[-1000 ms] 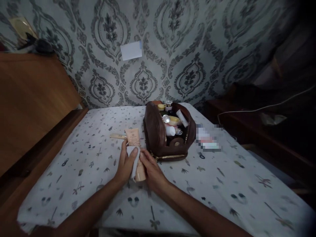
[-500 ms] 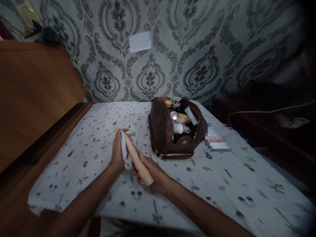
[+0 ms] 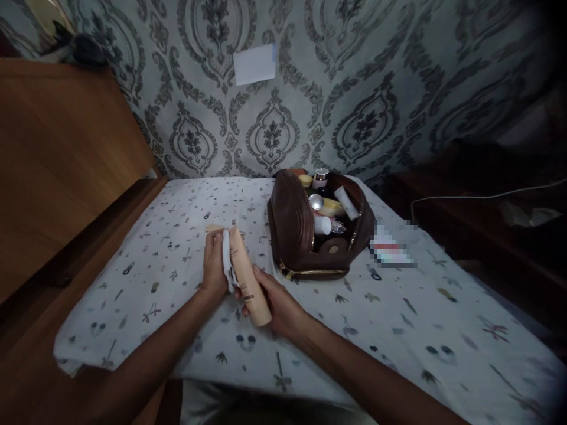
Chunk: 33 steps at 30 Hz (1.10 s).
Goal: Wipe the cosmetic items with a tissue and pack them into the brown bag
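A peach-coloured squeeze tube (image 3: 248,280) with small print lies slanted across the middle of the head view, its capped end toward me. My right hand (image 3: 277,298) is closed around its lower part. Against the tube's left side, my left hand (image 3: 215,260) presses a folded white cloth or wipe (image 3: 227,260); its fingers are bent over the cloth. Behind the left hand, a small beige item (image 3: 213,228) lies mostly hidden on the printed sheet. To the right stands a brown toiletry bag (image 3: 290,218), unzipped, with several bottles, jars and tubes inside.
The white printed sheet (image 3: 146,254) covers the surface under my hands. A wooden cabinet (image 3: 66,130) borders it on the left. Right of the bag lies a blurred-out packet (image 3: 392,248). A white cable (image 3: 482,198) runs over dark furniture. Patterned wallpaper (image 3: 272,139) is behind.
The tube has turned in my right hand, so more of its printed face shows. The white cloth stays pressed to its side. The whole view has shifted slightly.
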Motion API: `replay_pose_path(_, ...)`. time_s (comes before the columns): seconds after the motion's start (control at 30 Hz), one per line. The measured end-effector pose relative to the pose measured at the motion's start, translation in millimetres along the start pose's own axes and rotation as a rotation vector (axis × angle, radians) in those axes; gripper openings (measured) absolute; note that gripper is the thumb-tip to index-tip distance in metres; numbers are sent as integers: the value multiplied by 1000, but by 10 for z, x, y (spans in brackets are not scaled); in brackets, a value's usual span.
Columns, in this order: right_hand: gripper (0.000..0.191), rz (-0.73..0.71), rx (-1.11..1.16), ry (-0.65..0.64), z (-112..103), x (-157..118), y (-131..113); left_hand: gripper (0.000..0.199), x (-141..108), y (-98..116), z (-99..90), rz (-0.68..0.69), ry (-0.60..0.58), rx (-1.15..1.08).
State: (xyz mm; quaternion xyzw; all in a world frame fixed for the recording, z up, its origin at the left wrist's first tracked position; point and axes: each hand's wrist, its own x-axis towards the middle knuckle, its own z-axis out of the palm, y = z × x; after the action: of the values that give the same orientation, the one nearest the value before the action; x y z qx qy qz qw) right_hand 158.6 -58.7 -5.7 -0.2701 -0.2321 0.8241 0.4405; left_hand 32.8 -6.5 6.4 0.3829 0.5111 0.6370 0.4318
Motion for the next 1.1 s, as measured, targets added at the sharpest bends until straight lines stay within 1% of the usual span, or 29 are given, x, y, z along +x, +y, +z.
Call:
replay_pose_path(0.1,44,-45,15,48,-17,29,5,45,-92,6,31,-9,-59,151)
replay_pose_path(0.17,42,-89,35,94,-42,58,-11,47,-155,5,54,38,-129,224)
replay_pose_path(0.27,40,-116,75,147,-79,94,-58,47,-217,-13,73,119,-269,270)
replay_pose_path(0.33,39,-105,85,181,-93,99,-86,47,-220,-29,67,93,-346,302)
replay_pose_path(0.37,40,-100,81,195,-96,96,-94,47,-210,-35,61,76,-362,318)
replay_pose_path(0.43,43,-95,53,201,-94,81,-95,47,-172,-41,46,76,-339,344)
replay_pose_path(0.57,45,-108,-18,182,-74,54,-78,46,-100,-38,35,130,-253,345)
replay_pose_path(0.63,47,-146,-33,204,-63,54,-88,45,-96,-29,41,157,-277,315)
replay_pose_path(0.73,51,-235,-1,216,-54,68,-130,37,-125,5,43,253,-369,355)
replay_pose_path(0.83,52,-253,48,214,-65,94,-166,30,-144,64,6,349,-466,455)
replay_pose_path(0.87,49,-256,58,220,-76,106,-170,30,-142,84,-15,371,-488,471)
replay_pose_path(0.93,41,-271,86,250,-106,134,-169,39,-127,123,-59,422,-535,495)
replay_pose_path(0.97,35,-272,105,267,-126,147,-166,42,-119,140,-79,461,-577,513)
replay_pose_path(1.03,28,-225,145,285,-169,164,-164,38,-113,169,-106,552,-707,556)
replay_pose_path(1.1,26,-129,174,254,-206,165,-171,29,-128,188,-113,613,-826,602)
